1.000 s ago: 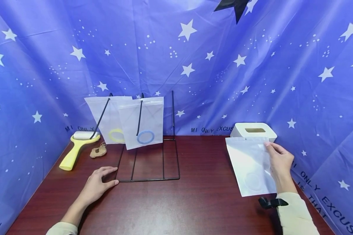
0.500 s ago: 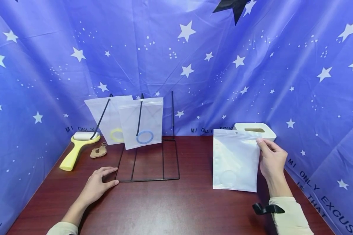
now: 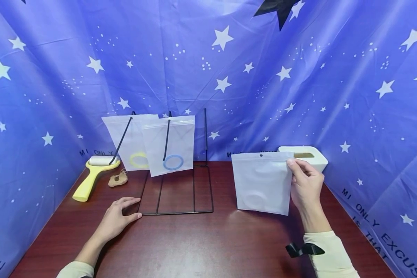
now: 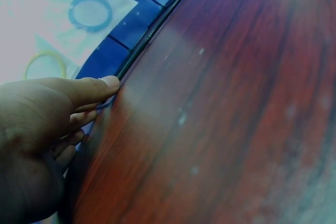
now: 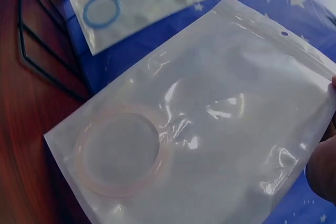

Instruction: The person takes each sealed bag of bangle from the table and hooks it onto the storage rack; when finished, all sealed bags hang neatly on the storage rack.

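In the head view, my right hand (image 3: 307, 183) pinches the top right corner of a white zip bag (image 3: 262, 185), held up over the right side of the table. Inside this bag a pale pink ring (image 5: 79, 153) shows in the right wrist view. My left hand (image 3: 116, 218) holds the front left corner of a black wire rack (image 3: 177, 213), thumb and fingers at its rods. Two more zip bags hang from the rack's hooks: one with a yellow ring (image 3: 138, 166), one with a blue ring (image 3: 173, 169).
A yellow-handled roller (image 3: 87, 183) and a small brown object with a string (image 3: 118, 179) lie left of the rack. The rack's right upright (image 3: 205, 131) carries no bag. A white box (image 3: 319, 158) with a slot stands behind my right hand, near the starry curtain (image 3: 250, 96).
My right hand has moved left with the zip bag, which has come away from the white box and turned more upright. My left hand stays at the rack's corner.
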Motion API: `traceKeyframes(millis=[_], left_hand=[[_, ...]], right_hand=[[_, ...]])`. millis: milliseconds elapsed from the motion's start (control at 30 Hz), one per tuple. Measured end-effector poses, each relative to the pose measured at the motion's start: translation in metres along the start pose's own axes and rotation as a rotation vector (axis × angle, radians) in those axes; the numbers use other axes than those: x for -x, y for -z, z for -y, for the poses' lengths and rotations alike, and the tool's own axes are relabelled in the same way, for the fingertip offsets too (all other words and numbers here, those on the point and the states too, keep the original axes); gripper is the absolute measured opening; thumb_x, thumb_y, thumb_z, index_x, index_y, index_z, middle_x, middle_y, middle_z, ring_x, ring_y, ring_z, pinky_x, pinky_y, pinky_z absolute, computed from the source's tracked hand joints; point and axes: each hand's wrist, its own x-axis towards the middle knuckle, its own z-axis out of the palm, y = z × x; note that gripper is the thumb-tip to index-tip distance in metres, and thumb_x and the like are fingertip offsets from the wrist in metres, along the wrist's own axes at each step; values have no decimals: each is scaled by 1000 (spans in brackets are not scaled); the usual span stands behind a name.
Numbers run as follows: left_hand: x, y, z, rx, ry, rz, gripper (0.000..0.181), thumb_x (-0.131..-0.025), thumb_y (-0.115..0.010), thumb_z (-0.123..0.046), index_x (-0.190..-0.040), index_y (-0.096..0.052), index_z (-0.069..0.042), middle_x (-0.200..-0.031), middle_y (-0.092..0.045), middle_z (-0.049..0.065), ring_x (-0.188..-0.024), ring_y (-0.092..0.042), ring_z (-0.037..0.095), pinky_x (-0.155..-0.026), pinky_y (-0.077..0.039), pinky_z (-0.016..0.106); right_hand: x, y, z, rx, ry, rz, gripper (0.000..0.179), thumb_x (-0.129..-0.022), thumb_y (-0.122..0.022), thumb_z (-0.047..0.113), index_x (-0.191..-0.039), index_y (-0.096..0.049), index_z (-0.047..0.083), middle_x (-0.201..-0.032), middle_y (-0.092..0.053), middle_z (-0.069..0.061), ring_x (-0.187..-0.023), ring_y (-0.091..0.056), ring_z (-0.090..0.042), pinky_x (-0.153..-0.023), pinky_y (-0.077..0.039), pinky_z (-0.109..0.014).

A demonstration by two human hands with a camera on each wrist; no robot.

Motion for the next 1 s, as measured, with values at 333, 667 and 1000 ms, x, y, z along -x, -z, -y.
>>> traceKeyframes(millis=[333,667,1000], left_hand=[[0,-1,-1,4,2,4,53,-85,-85,-27,-131,-71,-6,-133,-67,19,-129,-55,47,-103,-40,67],[1,0,-3,0,-1,-1,52,-84,-86,-26,-130,-71,-5,-132,-67,19,-128,-55,47,-101,-40,67],[1,0,-3,0,-7,-6,52,-85,-85,-26,-130,-71,-5,-133,-67,19,-128,-55,48,-102,-40,68]], right_hand=[[16,-29,4,-122,-2,96,17,-88,-68,-18,-85,-78,-5,-74,-74,-7,-67,-64,-8,-60,-53,-15],[36,-56,11,-215,-21,200,15,-89,-68,-15,-87,-78,-5,-78,-74,-8,-71,-68,-11,-68,-59,-20],[54,-79,9,-241,-45,244,15,-90,-70,-12,-87,-79,-1,-78,-74,-5,-70,-69,-9,-66,-58,-19]])
